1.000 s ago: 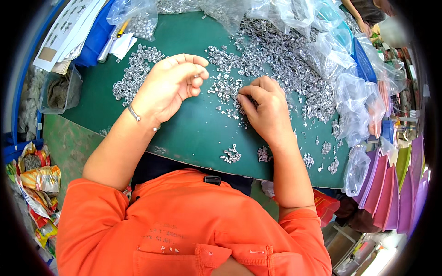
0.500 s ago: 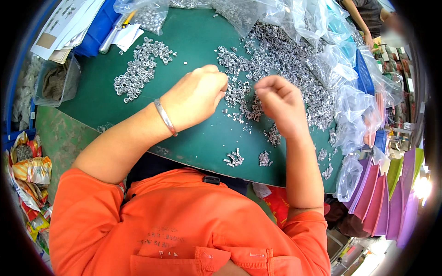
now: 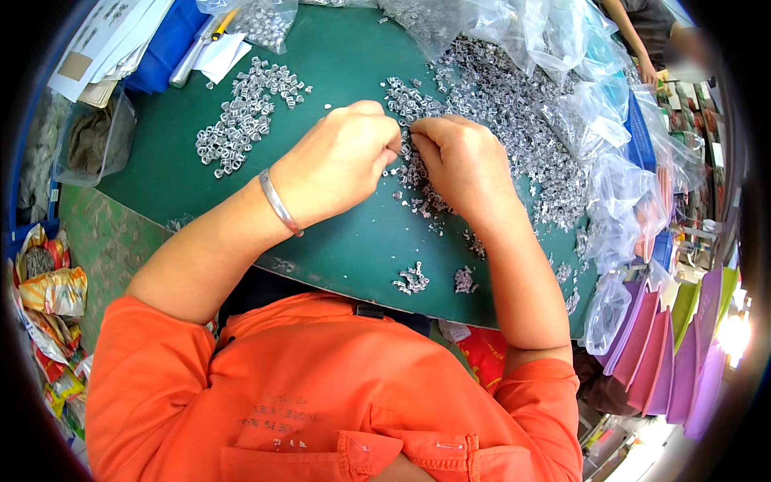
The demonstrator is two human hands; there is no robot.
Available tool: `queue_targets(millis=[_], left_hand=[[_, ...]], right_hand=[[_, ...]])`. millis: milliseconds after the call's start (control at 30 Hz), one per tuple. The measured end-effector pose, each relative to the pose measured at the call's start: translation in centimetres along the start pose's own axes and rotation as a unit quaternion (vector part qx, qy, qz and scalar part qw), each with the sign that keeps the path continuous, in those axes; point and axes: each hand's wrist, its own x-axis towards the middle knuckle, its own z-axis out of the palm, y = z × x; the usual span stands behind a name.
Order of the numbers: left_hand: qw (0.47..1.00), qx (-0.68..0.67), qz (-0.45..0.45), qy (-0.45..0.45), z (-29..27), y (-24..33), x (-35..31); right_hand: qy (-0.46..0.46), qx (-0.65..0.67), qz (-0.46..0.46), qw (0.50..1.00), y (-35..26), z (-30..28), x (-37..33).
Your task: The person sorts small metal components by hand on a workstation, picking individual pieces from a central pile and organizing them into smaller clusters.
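Note:
My left hand [image 3: 345,157], with a silver bangle [image 3: 277,201] on its wrist, is closed in a pinch over the green tabletop [image 3: 337,257]. Whatever lies between its fingertips is too small or hidden to name. Facing it, my right hand [image 3: 466,165] has its thumb and forefinger drawn together at the left edge of a big heap of small grey parts [image 3: 546,181]. What these fingers grip, if anything, cannot be made out. A second, smaller pile of grey ring-like parts [image 3: 237,120] lies beyond my left forearm. Two little clusters, one of parts [image 3: 412,279] and another [image 3: 465,279], sit near the front edge.
Clear plastic bags [image 3: 554,40] border the heap at the back and right. A clear tub holding a brown cloth [image 3: 92,140], a blue bin [image 3: 165,56] and a yellow-handled tool [image 3: 224,26] stand at the left. Purple and pink panels [image 3: 650,353] are at right. Another person's arm [image 3: 630,36] shows at the far right.
My right hand has moved left and slightly up, closer to my left hand and onto the heap's edge. My left hand has stayed nearly in place, still pinched.

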Motion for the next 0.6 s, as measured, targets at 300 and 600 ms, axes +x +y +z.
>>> queue_targets(millis=[300,600], left_hand=[[1.000,-0.021,0.000,-0.015,0.4,0.2,-0.5],[0.998,0.007,0.057,-0.003,1.0,-0.3,-0.6]], right_hand=[[-0.052,0.678,0.257,0.686,4.8,-3.8,-1.6],[-0.027,0.087,0.122,0.988,2.7,-3.9,-7.6]])
